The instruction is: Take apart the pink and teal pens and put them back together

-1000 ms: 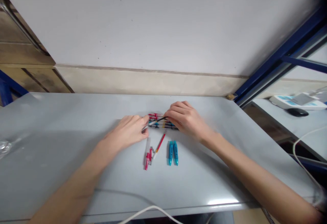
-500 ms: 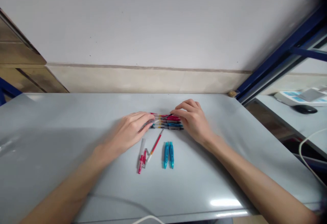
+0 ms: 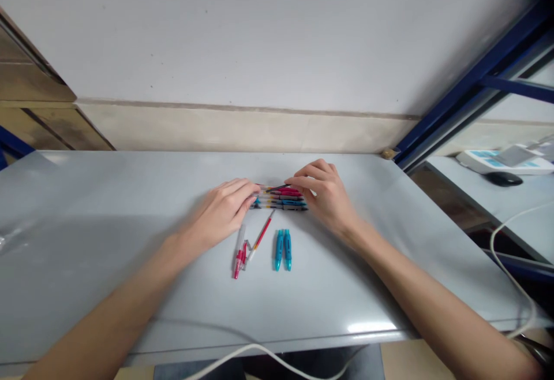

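Right fingers (image 3: pixel 298 182) holding a likely refill (image 3: pixel 278 187), pens (image 3: pixel 289 202) alongside

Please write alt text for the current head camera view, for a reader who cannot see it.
A right hand pinches a thin dark stick over a row of pens on a grey table, the left hand at the row's left end. Nearer the viewer lie a clear and red pen part, a slim red stick and two teal pen-shaped pieces.
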Tool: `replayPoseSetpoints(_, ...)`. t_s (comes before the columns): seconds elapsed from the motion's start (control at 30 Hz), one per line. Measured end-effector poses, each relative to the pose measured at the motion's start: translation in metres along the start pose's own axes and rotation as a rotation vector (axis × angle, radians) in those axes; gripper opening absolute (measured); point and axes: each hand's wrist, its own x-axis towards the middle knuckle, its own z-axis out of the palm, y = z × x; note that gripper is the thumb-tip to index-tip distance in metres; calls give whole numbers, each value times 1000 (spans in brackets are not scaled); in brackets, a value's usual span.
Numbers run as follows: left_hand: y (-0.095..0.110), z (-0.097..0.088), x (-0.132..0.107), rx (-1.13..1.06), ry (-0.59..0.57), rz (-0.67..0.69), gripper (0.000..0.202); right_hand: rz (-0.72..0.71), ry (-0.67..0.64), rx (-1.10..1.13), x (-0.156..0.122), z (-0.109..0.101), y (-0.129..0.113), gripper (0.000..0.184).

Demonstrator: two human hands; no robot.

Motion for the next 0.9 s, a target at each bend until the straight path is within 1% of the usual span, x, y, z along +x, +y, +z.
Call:
replayPoseSetpoints(0.13, 5, 0, 1, 17, -13, 1, 24, 17, 5, 106, 1, 2, -18, 23)
replayPoseSetpoints(0.27, 9, 2, 0, 94, 16, 20, 24, 84, -12, 226, -1, 6, -37, 27)
replayPoseSetpoints(0.4, 14, 2, -1, 238, 24, 55, 24, 161, -16, 304, -3, 9, -45, 22)
replayPoseSetpoints(0.47, 17, 3, -2, 263, 24, 43, 24, 197, -19, 372, -3, 10, -47, 17)
replayPoseSetpoints(0.53, 20, 4, -3, 231, 41, -25, 27, 271, 1, 468, -3, 12, -48, 12)
replayPoseSetpoints(0.57, 20, 5, -3, 194, 71, -77, 29, 316, 32, 498, -3, 12, -48, 12)
replayPoseSetpoints(0.63, 20, 7, -3, 102, 162, -193, 30, 393, 115, 488, -3, 12, -48, 14)
replayPoseSetpoints(0.67, 19, 7, -3, 59, 206, -244, 30, 402, 139, 462, -3, 12, -49, 12)
replayPoseSetpoints(0.7, 17, 7, -3, 24, 232, -285, 29, 380, 130, 439, -3, 12, -50, 10)
replayPoseSetpoints(0.73, 16, 7, -2, -1, 242, -316, 30, 330, 79, 428, -3, 11, -52, 8)
replayPoseSetpoints(0.83, 14, 7, 0, -23, 220, -379, 30, 109, -191, 419, -4, 10, -61, 9)
replayPoseSetpoints(0.9, 15, 7, 1, -18, 189, -391, 31, 46, -328, 378, -5, 10, -69, 12)
